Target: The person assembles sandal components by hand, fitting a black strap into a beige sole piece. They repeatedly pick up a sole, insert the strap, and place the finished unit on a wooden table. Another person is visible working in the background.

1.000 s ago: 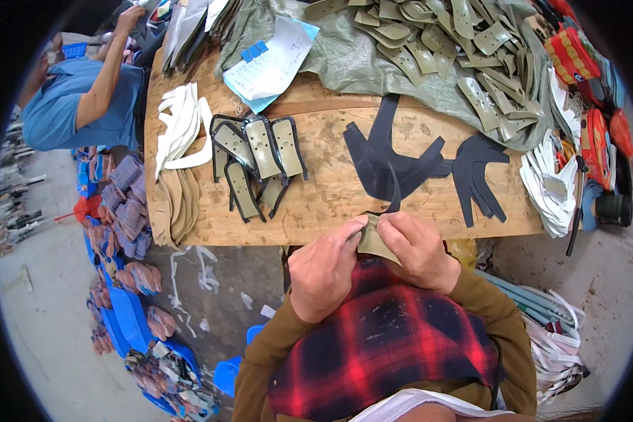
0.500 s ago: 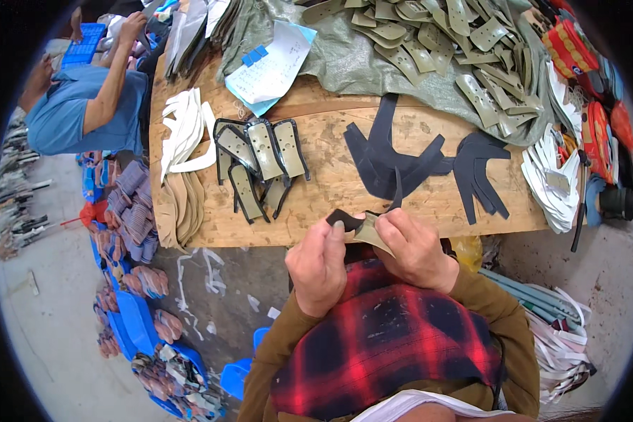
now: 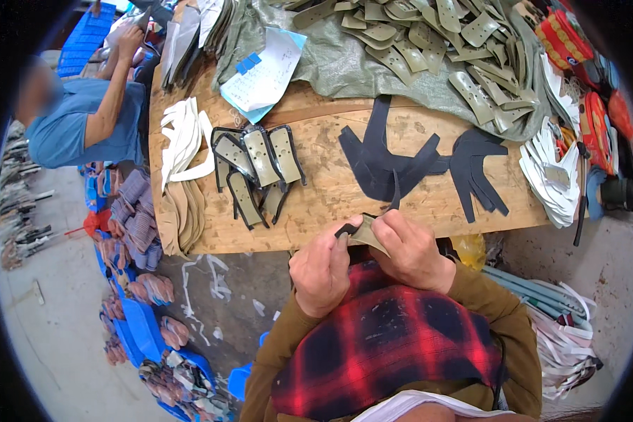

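Note:
At the table's near edge, both hands grip a small olive plate (image 3: 369,238) with a black strip (image 3: 396,188) along its edge. My left hand (image 3: 320,273) is closed on the plate's left end, thumb pressing the strip where it folds over. My right hand (image 3: 416,252) pinches the other side, and the strip's thin tail sticks up past its fingers. Just beyond lie flat black forked pieces (image 3: 385,160) and more black cut pieces (image 3: 473,169). Left of them sits a small heap of black-edged olive plates (image 3: 264,156) with holes.
Bare olive plates (image 3: 418,53) are heaped on a grey-green sheet (image 3: 330,67) at the back. White pieces (image 3: 181,141) and tan pieces (image 3: 183,218) lie at the table's left, more white pieces (image 3: 550,176) at its right. A person in a blue shirt (image 3: 77,123) works at far left.
The black flap by my left thumb now shows smaller, folded down against the plate. Both hands keep their hold. The view has shifted slightly, and the person at left has changed posture.

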Demonstrator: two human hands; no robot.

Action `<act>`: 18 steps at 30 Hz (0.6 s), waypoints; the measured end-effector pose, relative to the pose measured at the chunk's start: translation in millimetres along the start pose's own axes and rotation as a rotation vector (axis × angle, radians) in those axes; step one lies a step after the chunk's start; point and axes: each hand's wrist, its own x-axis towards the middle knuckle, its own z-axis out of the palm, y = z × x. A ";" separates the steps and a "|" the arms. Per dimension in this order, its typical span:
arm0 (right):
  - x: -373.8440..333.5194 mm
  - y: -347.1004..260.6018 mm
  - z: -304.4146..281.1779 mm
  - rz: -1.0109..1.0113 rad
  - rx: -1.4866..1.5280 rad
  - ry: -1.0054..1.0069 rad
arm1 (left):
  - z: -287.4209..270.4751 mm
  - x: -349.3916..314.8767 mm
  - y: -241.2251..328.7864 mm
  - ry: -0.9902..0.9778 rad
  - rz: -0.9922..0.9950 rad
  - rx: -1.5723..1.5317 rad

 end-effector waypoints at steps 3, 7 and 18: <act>0.1 0.2 0.8 0.017 0.008 0.002 | 1.4 -0.5 -1.0 -0.017 -0.002 -0.011; 1.7 -1.1 -0.7 0.034 0.010 -0.002 | 2.4 -1.0 -2.2 -0.042 -0.016 -0.028; 28.8 -6.1 -29.2 0.234 0.590 -0.100 | 11.3 4.1 -20.4 -0.084 -0.761 -1.369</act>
